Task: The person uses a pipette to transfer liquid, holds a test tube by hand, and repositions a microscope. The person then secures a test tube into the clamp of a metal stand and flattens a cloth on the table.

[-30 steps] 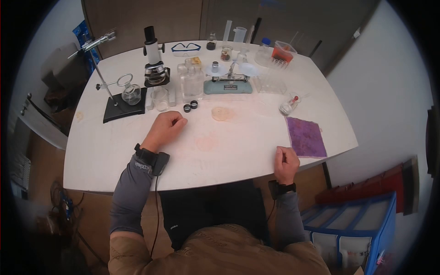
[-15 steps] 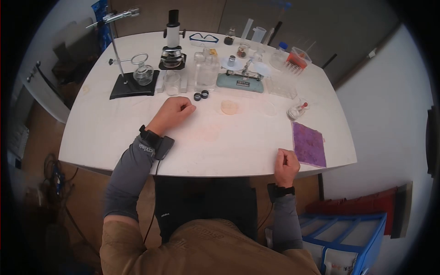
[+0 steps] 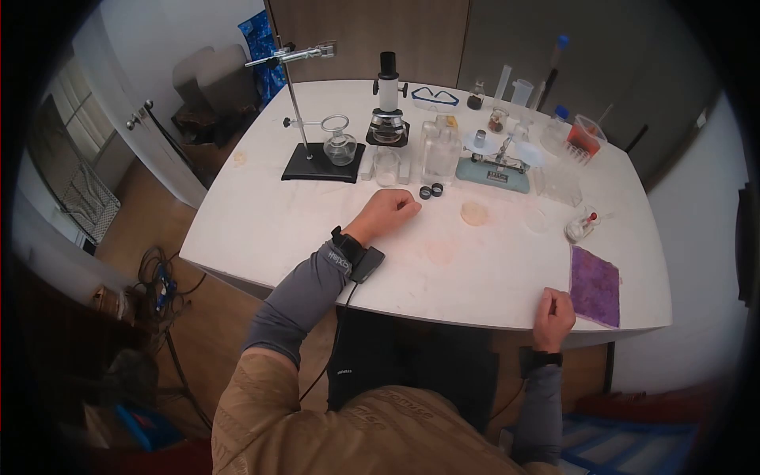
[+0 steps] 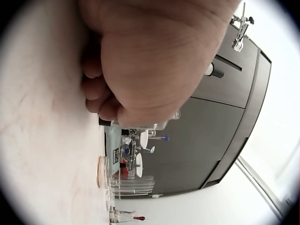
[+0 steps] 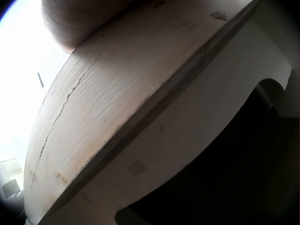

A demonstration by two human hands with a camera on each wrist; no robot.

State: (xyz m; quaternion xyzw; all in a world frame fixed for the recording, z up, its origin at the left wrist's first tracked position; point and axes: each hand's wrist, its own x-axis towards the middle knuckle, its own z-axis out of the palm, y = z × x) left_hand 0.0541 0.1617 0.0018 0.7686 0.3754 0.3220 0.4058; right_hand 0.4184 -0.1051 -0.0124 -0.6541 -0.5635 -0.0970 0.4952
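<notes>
My left hand rests on the white table with loosely curled fingers and holds nothing. Two small black rings lie just beyond its fingertips. In the left wrist view the hand covers much of the picture, its fingers bent near the tabletop. At the front edge, left of a purple cloth, my right hand rests loosely curled and empty. The right wrist view shows only part of that hand above the table edge. A round, pale orange dish lies between the hands, farther back.
Behind stand a ring stand with a round flask, a microscope, a beaker, clear bottles and a green balance. Goggles lie at the back; a glass burner-like vessel stands right.
The head view has turned left, so the table and its objects appear farther right. Both hands stay resting at about the same places on the table; no object has visibly moved.
</notes>
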